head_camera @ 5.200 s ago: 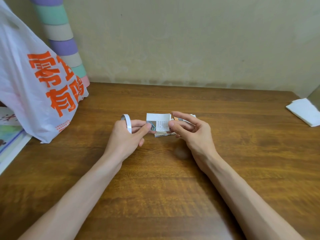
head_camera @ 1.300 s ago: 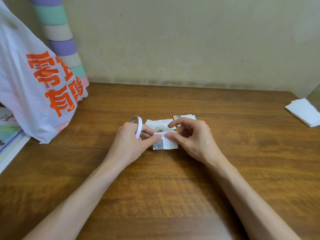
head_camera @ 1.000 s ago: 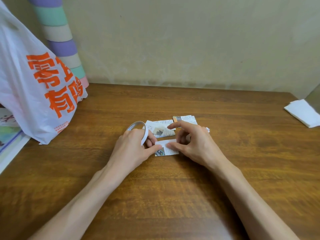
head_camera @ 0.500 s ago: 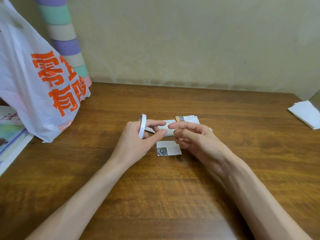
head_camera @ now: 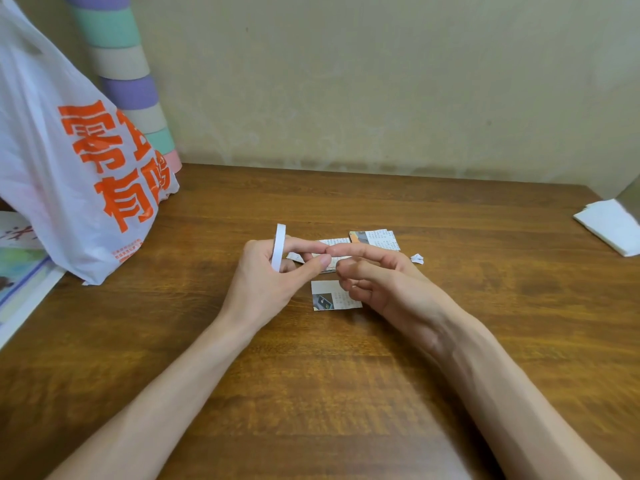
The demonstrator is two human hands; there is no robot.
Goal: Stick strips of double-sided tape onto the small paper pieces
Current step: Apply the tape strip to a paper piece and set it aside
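My left hand (head_camera: 273,275) holds a thin white ring of double-sided tape (head_camera: 278,247) upright on its fingers. My right hand (head_camera: 384,282) meets it fingertip to fingertip just above the table; whether tape is pinched between them cannot be told. A small printed paper piece (head_camera: 330,296) lies flat on the wooden table (head_camera: 311,393) below both hands. More printed pieces (head_camera: 377,239) lie just behind the hands, partly hidden by the fingers. A tiny white scrap (head_camera: 417,259) lies to their right.
A white plastic bag with orange characters (head_camera: 69,161) stands at the left, with a striped pastel roll (head_camera: 128,71) behind it and printed sheets (head_camera: 17,271) under it. White folded paper (head_camera: 613,225) lies at the far right edge. A beige wall closes the back.
The paper piece held up earlier was brought down, pressed onto the table and released. Both hands then lifted off it and met fingertip to fingertip above it.
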